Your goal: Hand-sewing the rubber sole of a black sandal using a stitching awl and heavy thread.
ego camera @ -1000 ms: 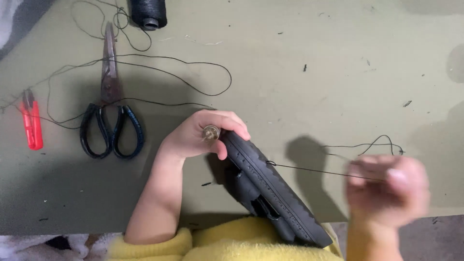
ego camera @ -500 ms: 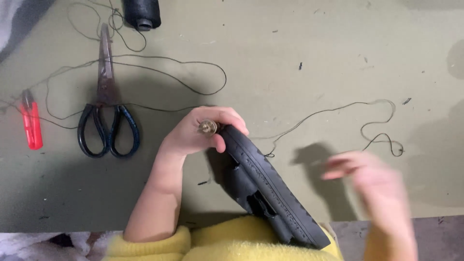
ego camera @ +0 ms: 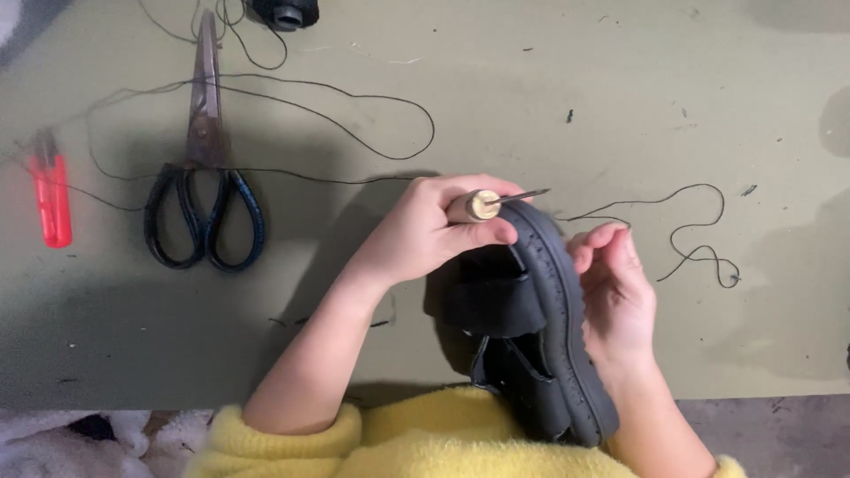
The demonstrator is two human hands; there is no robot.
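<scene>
Left hand [ego camera: 425, 235] clenched on awl [ego camera: 496, 203], right hand [ego camera: 615, 296] steadying black sandal [ego camera: 531, 319]; point may slip into fingers.

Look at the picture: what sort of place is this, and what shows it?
Probably a shoe-repair or shoemaking bench. The left hand holds an awl against a black sandal, with scissors and loose thread on the table.

Soft, even light falls on the green table [ego camera: 620, 71], somewhat dim. Broad, fuzzy shadows lie left of the left hand [ego camera: 425, 235] and beside the scissors [ego camera: 205, 195]. The picture is sharp, without glare; corners darken slightly.
</scene>
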